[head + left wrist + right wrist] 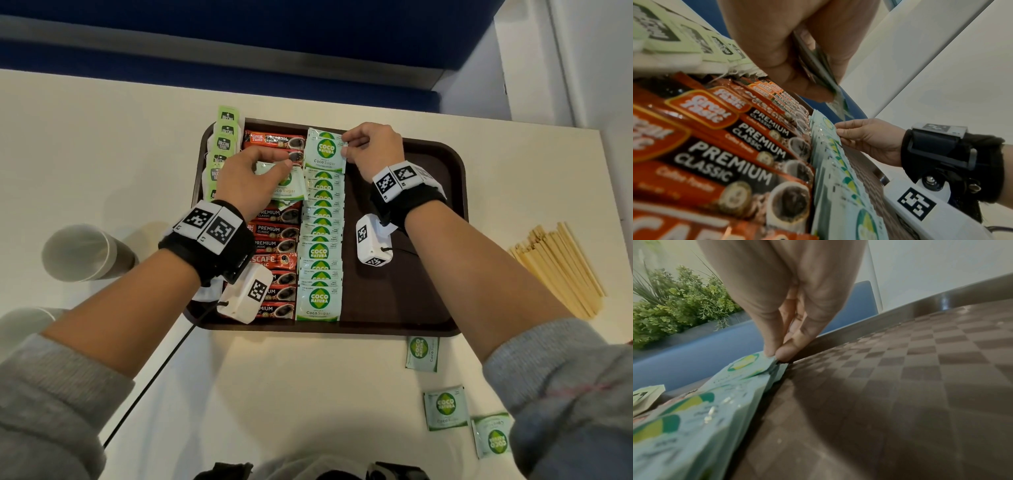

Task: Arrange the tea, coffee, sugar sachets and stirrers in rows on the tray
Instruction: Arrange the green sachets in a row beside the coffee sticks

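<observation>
A brown tray [411, 318] holds a left row of green tea bags [223, 144], a middle row of red coffee sachets [274, 236] and a row of pale green sugar sachets [320, 240]. My right hand [346, 144] pinches the right edge of the farthest sugar sachet [323, 149] in that row, thumb and forefinger [785, 352] closed on its corner [756, 363]. My left hand [274, 168] holds a small stack of sugar sachets [287, 190] above the coffee row, seen edge-on as a sugar stack [818, 65] in the left wrist view.
Wooden stirrers [558, 267] lie in a pile on the table right of the tray. Three loose sugar sachets [445, 407] lie on the table near my right sleeve. Two paper cups [82, 253] stand at the left. The tray's right half [920, 386] is bare.
</observation>
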A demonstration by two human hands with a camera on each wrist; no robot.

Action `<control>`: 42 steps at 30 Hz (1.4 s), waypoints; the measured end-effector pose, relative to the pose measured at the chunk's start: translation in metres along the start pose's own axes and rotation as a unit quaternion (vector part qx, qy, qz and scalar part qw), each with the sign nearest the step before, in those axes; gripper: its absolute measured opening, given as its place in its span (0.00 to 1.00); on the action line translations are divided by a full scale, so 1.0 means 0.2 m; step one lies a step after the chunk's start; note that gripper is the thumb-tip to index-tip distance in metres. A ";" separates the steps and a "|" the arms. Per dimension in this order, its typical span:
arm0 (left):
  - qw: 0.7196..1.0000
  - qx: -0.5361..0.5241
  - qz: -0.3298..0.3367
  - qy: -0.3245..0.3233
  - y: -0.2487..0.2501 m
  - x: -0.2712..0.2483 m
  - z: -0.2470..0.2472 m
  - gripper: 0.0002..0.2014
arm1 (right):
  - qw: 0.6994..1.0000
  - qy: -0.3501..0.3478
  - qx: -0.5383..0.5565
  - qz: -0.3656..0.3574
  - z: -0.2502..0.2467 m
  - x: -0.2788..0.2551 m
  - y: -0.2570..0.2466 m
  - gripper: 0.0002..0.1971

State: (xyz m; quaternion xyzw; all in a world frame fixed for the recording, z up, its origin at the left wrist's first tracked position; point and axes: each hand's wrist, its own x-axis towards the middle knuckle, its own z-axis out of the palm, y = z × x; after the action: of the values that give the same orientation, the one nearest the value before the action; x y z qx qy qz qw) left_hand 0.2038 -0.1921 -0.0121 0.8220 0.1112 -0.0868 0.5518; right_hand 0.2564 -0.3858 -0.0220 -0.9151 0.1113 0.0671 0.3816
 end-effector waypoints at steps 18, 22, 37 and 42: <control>0.999 -0.015 -0.014 -0.027 0.06 -0.03 0.01 0.12 | 0.984 -0.081 -0.124 -0.098 -0.02 -0.09 -0.07 0.20; 1.000 -0.008 -0.016 -0.018 0.06 -0.03 0.00 0.12 | 0.971 -0.132 -0.173 -0.100 -0.03 -0.11 -0.07 0.31; 0.999 -0.027 -0.024 -0.028 0.06 -0.05 -0.01 0.11 | 0.986 -0.144 -0.039 -0.071 -0.12 -0.10 -0.04 0.13; 0.999 -0.020 -0.021 -0.021 0.04 -0.04 0.00 0.12 | 0.994 -0.049 0.082 -0.046 -0.12 -0.08 -0.02 0.08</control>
State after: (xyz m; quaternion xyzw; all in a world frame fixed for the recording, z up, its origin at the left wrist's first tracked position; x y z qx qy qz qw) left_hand 0.1990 -0.1951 -0.0023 0.8062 0.1181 -0.1133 0.5685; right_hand 0.2422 -0.3972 0.0006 -0.8805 0.0555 0.0843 0.4631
